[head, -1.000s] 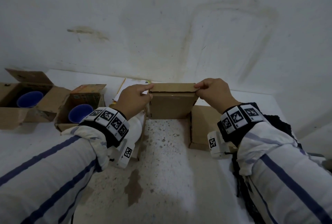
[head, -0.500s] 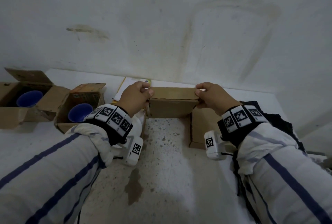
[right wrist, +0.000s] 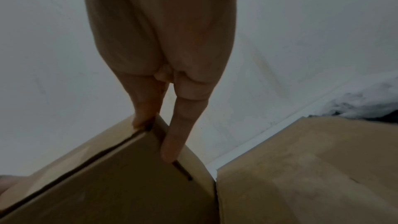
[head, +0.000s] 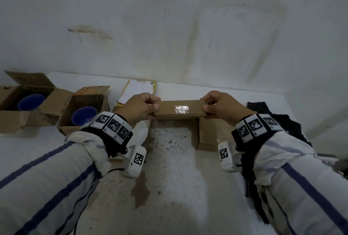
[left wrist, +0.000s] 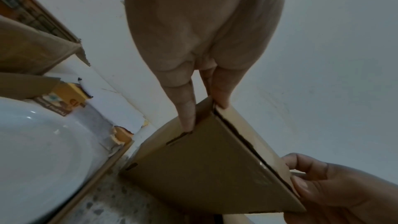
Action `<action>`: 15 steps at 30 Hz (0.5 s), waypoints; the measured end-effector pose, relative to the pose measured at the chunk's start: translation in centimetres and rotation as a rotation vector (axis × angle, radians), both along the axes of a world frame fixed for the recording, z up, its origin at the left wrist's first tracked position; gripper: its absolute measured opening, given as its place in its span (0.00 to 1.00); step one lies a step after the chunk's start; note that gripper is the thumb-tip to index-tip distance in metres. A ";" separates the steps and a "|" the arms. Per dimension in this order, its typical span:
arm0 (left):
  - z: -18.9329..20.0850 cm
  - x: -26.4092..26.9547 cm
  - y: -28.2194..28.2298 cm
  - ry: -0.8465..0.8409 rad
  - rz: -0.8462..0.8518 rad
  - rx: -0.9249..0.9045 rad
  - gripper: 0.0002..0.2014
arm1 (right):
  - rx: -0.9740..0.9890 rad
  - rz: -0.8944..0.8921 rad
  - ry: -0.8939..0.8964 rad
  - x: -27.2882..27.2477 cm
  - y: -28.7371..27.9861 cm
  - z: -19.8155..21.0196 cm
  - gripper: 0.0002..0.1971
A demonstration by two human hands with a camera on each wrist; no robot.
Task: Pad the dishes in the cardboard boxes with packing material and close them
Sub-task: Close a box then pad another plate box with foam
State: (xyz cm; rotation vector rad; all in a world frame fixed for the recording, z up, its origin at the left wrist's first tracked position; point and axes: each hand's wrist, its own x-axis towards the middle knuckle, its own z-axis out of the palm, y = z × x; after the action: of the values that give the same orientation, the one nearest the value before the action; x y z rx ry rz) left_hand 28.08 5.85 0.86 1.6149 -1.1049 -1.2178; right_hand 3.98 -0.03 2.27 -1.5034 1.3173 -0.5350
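The inside of the box between the hands cannot be seen, since its lid hides whatever lies within. The white plate at the near left shows only as a sliver behind the left hand and wrist; the left wrist view cuts it off at the edge. The far-left box runs off the picture. The printing on the orange flap is too small to read. The dark cloth at the right is partly covered by the sleeve.
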 end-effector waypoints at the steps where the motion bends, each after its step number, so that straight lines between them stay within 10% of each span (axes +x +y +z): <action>1: -0.2 0.0 0.3 -0.006 -0.019 0.020 0.07 | 0.006 0.030 0.054 0.0 0.3 0.0 0.10; 7: -3.3 -0.4 2.2 -0.449 -0.159 0.076 0.12 | -0.225 0.357 0.718 2.1 3.6 -2.3 0.20; 15: -7.0 -1.2 3.2 -0.696 -0.310 0.208 0.23 | -0.317 0.258 0.772 4.5 6.4 -5.8 0.16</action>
State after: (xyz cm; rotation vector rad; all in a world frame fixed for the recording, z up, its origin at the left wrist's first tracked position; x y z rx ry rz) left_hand 26.89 9.10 -6.11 2.1704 -1.7558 -0.9949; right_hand 8.44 6.42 -3.52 -2.2365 1.6151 0.0334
